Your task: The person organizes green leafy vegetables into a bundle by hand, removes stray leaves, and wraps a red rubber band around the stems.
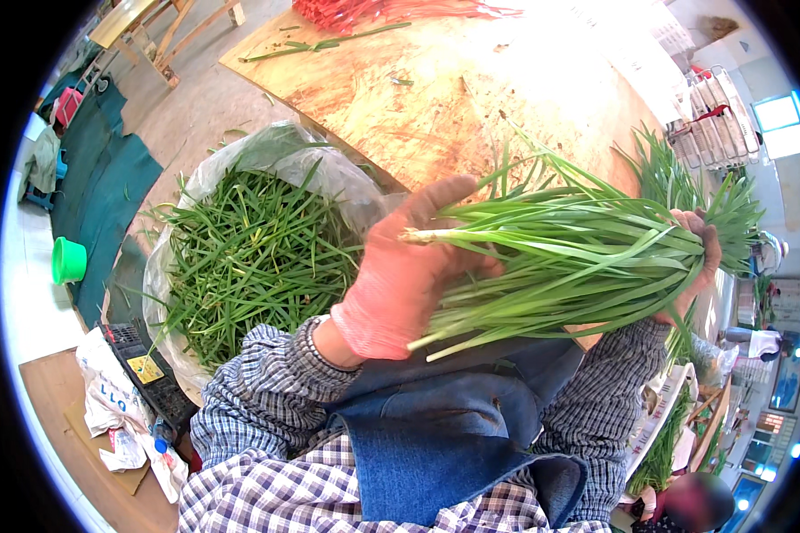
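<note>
A loose bunch of garlic chives (569, 258) spans both of my hands above my lap, its pale stalk ends to the left. My right hand (704, 253) closes around the leafy end at the right; leaves partly cover its fingers. In a pinkish glove, my left hand (409, 266) cups the stalk ends, with one digit stretched above them and others partly hidden underneath. A single stalk crosses over this glove. On the left, a clear plastic bag (280, 142) is full of loose green leaves (249, 258).
A wooden table (373, 98) stands ahead, with red strips (356, 11) at its far edge and more chives (671, 178) at its right. At left are a green bucket (68, 260) and a black crate (147, 373). Another person (698, 504) is at lower right.
</note>
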